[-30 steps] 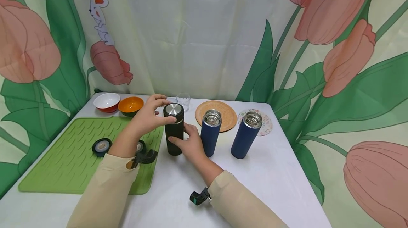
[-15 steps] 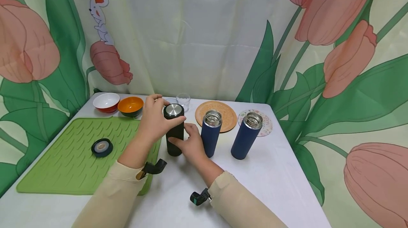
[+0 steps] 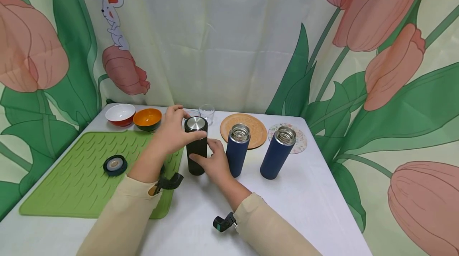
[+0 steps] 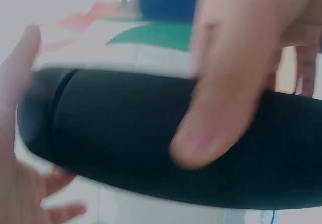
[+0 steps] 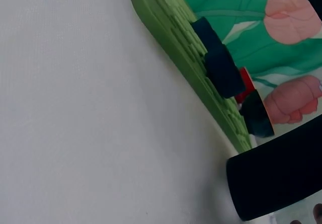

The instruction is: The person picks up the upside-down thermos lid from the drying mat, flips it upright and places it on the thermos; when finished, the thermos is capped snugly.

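Note:
A black flask (image 3: pixel 196 152) with a steel-topped cap (image 3: pixel 195 123) stands upright on the white table (image 3: pixel 305 192). My left hand (image 3: pixel 174 130) grips the cap from the left, thumb across its front. My right hand (image 3: pixel 210 161) holds the flask's lower body from the right. The left wrist view is blurred; it shows the black flask (image 4: pixel 151 133) with a finger (image 4: pixel 226 108) curled over it. In the right wrist view only the flask's base (image 5: pixel 276 183) shows at the lower right. Two blue flasks (image 3: pixel 237 150) (image 3: pixel 277 153) stand uncapped just to the right.
A green ribbed mat (image 3: pixel 79 176) lies at the left with a dark round lid (image 3: pixel 115 165) on it. A white bowl (image 3: pixel 120 114), an orange bowl (image 3: pixel 147 118) and a small glass (image 3: pixel 206 113) stand at the back. A cork coaster (image 3: pixel 252 128) and a floral coaster (image 3: pixel 300 139) lie behind the blue flasks.
My left hand has turned round the cap, its thumb now lying across the front. The left forearm has shifted and covers a second lid on the mat. The flask stays in place.

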The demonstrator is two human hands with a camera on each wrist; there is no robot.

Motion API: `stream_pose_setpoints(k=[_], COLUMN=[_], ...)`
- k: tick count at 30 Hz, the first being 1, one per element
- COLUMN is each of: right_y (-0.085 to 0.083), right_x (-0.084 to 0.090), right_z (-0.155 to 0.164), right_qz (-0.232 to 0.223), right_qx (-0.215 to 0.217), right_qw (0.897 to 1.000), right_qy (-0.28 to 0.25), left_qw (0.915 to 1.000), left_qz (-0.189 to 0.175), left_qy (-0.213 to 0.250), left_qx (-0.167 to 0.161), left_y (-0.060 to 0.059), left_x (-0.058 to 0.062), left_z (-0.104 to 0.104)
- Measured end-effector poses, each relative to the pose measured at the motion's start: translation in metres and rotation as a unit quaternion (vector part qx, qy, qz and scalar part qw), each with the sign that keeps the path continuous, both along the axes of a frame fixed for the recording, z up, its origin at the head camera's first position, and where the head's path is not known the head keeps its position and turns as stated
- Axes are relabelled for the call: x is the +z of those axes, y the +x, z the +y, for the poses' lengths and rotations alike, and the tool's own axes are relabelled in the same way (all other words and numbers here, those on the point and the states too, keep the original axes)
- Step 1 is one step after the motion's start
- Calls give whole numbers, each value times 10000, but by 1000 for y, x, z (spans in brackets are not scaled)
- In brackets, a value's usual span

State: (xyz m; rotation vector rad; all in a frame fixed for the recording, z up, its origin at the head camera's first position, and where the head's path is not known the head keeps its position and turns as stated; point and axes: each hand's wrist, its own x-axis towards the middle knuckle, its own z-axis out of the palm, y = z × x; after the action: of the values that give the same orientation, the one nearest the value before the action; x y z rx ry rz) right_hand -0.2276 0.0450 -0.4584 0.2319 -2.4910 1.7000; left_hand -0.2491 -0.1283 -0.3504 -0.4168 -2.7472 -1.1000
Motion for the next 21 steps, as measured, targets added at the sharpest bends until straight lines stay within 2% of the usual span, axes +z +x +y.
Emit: stream_pose_setpoints(k=[1, 3, 5, 7, 12, 15, 18, 21], right_y=[1, 1, 2, 2, 3, 4, 3, 2], right_x=[0, -1, -1, -1, 3, 3, 0, -3], right_z=[-1, -2, -4, -6, -10, -11, -10, -9], right_qz=[35, 105, 164, 252, 478, 549, 528, 471], right_qx=[-4, -28, -56, -102, -153, -129, -110, -102], right_qw=[10000, 9999, 9998, 9996, 9986, 9983, 9985, 9987], right_qy=[-8, -71, -105, -67, 192, 114, -47, -143], left_qw=[9991, 9950, 9925, 9924, 9958, 9979, 9992, 9966], left_qz=[148, 383, 527, 619, 559, 523, 367, -63], left_qy=[-200, -459, -502, -423, -209, -80, -16, 118], left_qx=[336, 796, 982, 974, 692, 367, -139, -815], left_y=[4, 11, 14, 14, 11, 8, 1, -10], left_x=[-1, -1, -1, -1, 1, 2, 4, 5], left_z=[4, 10, 14, 14, 7, 2, -6, -16])
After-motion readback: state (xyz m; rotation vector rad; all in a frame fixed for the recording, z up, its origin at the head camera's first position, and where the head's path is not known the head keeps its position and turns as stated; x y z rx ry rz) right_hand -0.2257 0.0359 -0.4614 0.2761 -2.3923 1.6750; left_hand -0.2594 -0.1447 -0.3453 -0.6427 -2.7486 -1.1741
